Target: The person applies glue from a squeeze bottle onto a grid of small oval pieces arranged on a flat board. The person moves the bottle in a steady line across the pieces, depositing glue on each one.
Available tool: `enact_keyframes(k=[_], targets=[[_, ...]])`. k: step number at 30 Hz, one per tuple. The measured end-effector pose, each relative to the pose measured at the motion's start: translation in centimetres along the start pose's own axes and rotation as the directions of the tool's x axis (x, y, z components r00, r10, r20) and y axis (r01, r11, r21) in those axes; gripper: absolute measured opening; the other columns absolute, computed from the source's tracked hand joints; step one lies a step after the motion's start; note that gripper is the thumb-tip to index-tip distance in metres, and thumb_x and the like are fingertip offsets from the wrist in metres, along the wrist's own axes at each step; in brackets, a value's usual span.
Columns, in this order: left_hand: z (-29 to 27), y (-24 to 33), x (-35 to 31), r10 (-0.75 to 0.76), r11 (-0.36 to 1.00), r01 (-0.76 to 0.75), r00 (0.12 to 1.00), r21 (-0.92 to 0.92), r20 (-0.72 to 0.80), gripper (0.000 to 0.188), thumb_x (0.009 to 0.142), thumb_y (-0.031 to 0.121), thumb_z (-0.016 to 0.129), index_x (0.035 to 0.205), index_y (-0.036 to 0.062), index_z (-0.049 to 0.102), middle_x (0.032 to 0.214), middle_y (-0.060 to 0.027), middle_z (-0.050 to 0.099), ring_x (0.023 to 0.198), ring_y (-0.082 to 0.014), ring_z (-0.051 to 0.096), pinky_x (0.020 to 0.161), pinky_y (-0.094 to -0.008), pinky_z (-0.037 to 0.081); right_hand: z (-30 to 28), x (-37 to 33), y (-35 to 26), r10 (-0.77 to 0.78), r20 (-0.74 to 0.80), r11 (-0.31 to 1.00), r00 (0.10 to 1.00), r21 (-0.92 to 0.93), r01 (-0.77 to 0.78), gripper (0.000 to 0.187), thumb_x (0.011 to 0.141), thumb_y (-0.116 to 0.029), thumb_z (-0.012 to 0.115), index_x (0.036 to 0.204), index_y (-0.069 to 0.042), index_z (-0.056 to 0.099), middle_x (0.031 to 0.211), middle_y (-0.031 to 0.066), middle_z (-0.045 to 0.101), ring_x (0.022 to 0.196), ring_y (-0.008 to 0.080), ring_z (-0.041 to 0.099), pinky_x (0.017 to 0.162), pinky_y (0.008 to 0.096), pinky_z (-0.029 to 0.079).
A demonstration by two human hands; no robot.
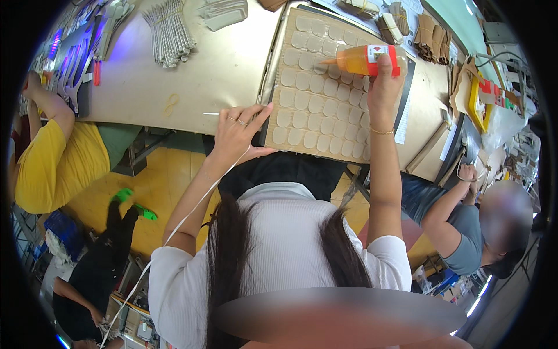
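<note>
My right hand [384, 93] is wrapped round a squeeze bottle [356, 60] of amber liquid with a red and white label. The bottle lies tilted almost level, its narrow orange nozzle [329, 61] pointing left over a brown board [280, 139]. Rows of small pale rounded pieces [314, 104] cover that board. At the board's lower left corner rests my left hand [239, 129], fingers stretched out, index fingertip and thumb touching the edge. Whether the nozzle touches a piece I cannot tell.
Bundles of grey strips [170, 34] and brown pieces [427, 36] lie on the table [221, 70]. A yellow rubber band [171, 103] is left of my hand. A wooden-handled hammer [429, 145] lies right. People sit at both sides; a white cord [192, 212] crosses my left arm.
</note>
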State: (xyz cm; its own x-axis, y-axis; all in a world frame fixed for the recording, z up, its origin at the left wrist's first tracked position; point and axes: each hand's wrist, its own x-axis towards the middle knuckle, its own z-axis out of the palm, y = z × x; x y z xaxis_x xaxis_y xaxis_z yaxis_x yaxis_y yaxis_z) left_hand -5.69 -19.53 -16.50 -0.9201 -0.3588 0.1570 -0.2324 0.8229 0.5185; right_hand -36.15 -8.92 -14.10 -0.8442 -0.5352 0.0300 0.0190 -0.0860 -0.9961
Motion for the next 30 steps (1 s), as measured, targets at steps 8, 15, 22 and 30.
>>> enact_keyframes(k=[8,15,22,30], targets=[[-0.2,0.0,0.0,0.013,1.0,-0.013,1.0,0.004,-0.024,0.099,0.054,0.049,0.083,0.141,0.0161,0.048,0.12,0.0016,0.054,0.1,-0.0204,0.048,0.086,-0.037,0.035,1.7,-1.3,0.0,0.071,0.043,0.992,0.997,-0.106,-0.066,0.055,0.085,-0.034,0.075,0.121,0.005,0.058,0.101,0.0066,0.064,0.088,0.0121,0.06,0.077,0.0269,0.051],[-0.2,0.0,0.1,0.011,1.0,-0.011,1.0,-0.009,-0.013,0.098,0.054,0.048,0.083,0.139,0.0152,0.05,0.121,-0.0008,0.055,0.102,-0.0215,0.049,0.086,-0.0375,0.035,2.0,-1.4,0.7,-0.023,0.032,0.985,0.999,-0.168,0.028,0.053,0.085,-0.033,0.075,0.118,0.005,0.06,0.101,0.0068,0.064,0.089,0.0134,0.06,0.081,0.0267,0.049],[-0.1,0.0,0.1,0.013,1.0,-0.013,1.0,0.003,-0.007,0.098,0.056,0.05,0.082,0.142,0.0162,0.047,0.121,0.0011,0.054,0.101,-0.0206,0.048,0.086,-0.0372,0.035,1.0,-0.6,-0.7,0.029,-0.026,0.996,0.999,0.088,-0.027,0.037,0.09,-0.034,0.069,0.102,-0.001,0.059,0.089,0.0053,0.062,0.072,0.0141,0.061,0.055,0.0279,0.052],[-0.2,0.0,0.1,0.002,1.0,-0.002,1.0,0.004,0.008,0.099,0.054,0.05,0.083,0.14,0.0149,0.049,0.121,-0.0012,0.055,0.103,-0.0218,0.049,0.086,-0.0379,0.035,1.6,0.3,0.3,0.029,-0.064,0.993,0.998,-0.116,-0.036,0.041,0.087,-0.036,0.073,0.106,-0.001,0.064,0.097,0.003,0.064,0.084,0.0095,0.057,0.076,0.025,0.048]])
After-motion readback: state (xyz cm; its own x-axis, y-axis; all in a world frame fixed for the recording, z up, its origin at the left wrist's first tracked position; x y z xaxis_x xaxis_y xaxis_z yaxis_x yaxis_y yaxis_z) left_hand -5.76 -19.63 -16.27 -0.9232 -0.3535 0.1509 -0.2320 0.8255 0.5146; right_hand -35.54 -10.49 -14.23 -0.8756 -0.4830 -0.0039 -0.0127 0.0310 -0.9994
